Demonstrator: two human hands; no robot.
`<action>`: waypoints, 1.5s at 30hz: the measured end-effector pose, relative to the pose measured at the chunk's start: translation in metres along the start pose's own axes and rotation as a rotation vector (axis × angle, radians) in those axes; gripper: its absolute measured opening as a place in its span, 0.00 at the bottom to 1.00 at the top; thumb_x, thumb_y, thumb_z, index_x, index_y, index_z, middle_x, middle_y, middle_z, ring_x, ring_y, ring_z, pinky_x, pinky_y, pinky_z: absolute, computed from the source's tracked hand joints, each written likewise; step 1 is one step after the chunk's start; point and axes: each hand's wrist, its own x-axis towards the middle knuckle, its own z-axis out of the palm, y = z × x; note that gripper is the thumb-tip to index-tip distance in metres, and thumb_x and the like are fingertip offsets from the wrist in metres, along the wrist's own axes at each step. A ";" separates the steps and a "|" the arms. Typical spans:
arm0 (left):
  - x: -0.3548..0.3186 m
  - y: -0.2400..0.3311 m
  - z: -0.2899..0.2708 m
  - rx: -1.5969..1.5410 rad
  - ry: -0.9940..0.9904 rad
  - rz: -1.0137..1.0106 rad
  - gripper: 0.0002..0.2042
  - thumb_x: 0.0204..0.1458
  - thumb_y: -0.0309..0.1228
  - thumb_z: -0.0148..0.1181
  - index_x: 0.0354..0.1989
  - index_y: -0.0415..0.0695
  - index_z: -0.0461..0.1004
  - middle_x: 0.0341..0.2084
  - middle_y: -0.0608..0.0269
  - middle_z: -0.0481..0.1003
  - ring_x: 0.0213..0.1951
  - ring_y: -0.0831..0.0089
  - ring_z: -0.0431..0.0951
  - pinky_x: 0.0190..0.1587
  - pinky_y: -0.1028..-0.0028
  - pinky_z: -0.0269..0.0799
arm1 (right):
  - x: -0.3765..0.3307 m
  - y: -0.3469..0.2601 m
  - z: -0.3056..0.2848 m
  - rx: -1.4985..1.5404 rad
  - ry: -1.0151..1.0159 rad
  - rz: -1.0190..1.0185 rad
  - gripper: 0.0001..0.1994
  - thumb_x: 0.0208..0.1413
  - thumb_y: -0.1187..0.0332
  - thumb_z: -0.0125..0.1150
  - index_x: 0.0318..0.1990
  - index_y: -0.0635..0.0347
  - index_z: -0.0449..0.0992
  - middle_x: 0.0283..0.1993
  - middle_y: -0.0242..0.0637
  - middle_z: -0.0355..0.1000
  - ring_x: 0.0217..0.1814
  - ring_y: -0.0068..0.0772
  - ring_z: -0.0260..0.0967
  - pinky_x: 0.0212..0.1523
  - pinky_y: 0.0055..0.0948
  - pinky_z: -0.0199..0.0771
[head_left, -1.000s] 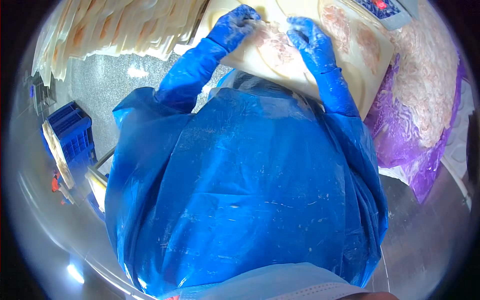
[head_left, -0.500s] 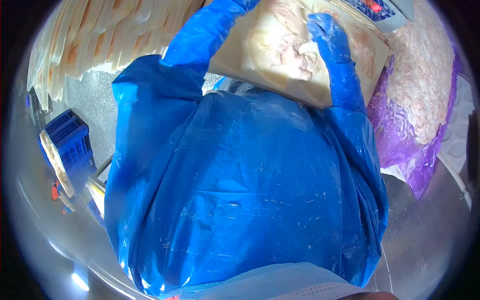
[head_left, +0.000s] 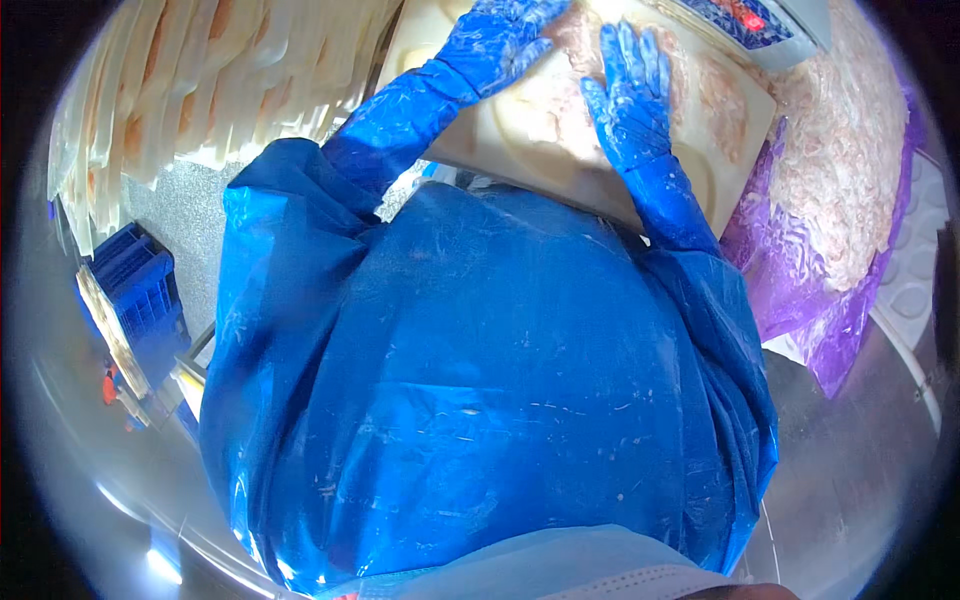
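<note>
My left hand (head_left: 508, 42), in a wet blue glove, stretches over the far left part of a cream-coloured board (head_left: 500, 140), its fingers extended. Flat over the board's middle lies my right hand (head_left: 632, 98), gloved the same way, fingers spread and palm down. Pale pinkish raw meat (head_left: 568, 122) shows on the board between the hands and partly beneath the right one. A further thin patch of such meat (head_left: 722, 105) lies to the right of that hand. Neither hand grips anything that I can see.
A boxy device (head_left: 795, 30) with a blue panel stands behind the board. At the right, a purple plastic bag (head_left: 770, 250) holds a heap of pale shredded meat (head_left: 845, 150). Overlapping pale strips (head_left: 220, 80) cover the far left. A blue crate (head_left: 140, 285) stands lower left.
My left hand has come back into view, fingers extended. The right hand has gone from curled to spread and shifted slightly left and nearer. The bunched meat lies flatter.
</note>
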 end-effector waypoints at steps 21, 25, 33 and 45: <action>-0.067 0.060 -0.032 -0.032 0.143 -0.184 0.12 0.49 0.38 0.66 0.41 0.50 0.80 0.39 0.58 0.79 0.44 0.53 0.77 0.48 0.57 0.73 | -0.046 -0.018 -0.059 0.339 -0.145 0.221 0.07 0.55 0.69 0.67 0.39 0.59 0.78 0.36 0.41 0.77 0.37 0.42 0.76 0.40 0.36 0.76; -0.032 0.082 -0.008 -0.091 0.048 -0.195 0.16 0.51 0.41 0.64 0.47 0.50 0.78 0.43 0.56 0.78 0.45 0.55 0.78 0.48 0.57 0.73 | -0.048 -0.018 -0.056 0.397 -0.177 0.066 0.04 0.59 0.71 0.65 0.40 0.59 0.78 0.34 0.38 0.77 0.35 0.32 0.76 0.39 0.30 0.75; -0.038 0.055 -0.013 -0.898 -0.196 -0.264 0.14 0.54 0.36 0.68 0.45 0.46 0.75 0.39 0.58 0.78 0.43 0.63 0.79 0.50 0.66 0.74 | -0.030 -0.027 -0.054 0.873 -0.180 0.403 0.15 0.58 0.71 0.67 0.52 0.62 0.76 0.45 0.37 0.79 0.47 0.27 0.76 0.50 0.30 0.77; -0.050 -0.075 -0.009 0.629 0.318 -0.159 0.19 0.60 0.24 0.54 0.61 0.42 0.69 0.54 0.57 0.76 0.57 0.64 0.75 0.61 0.69 0.70 | 0.041 0.002 0.007 0.854 -0.099 0.207 0.19 0.63 0.69 0.63 0.58 0.66 0.73 0.56 0.40 0.76 0.53 0.30 0.75 0.53 0.29 0.77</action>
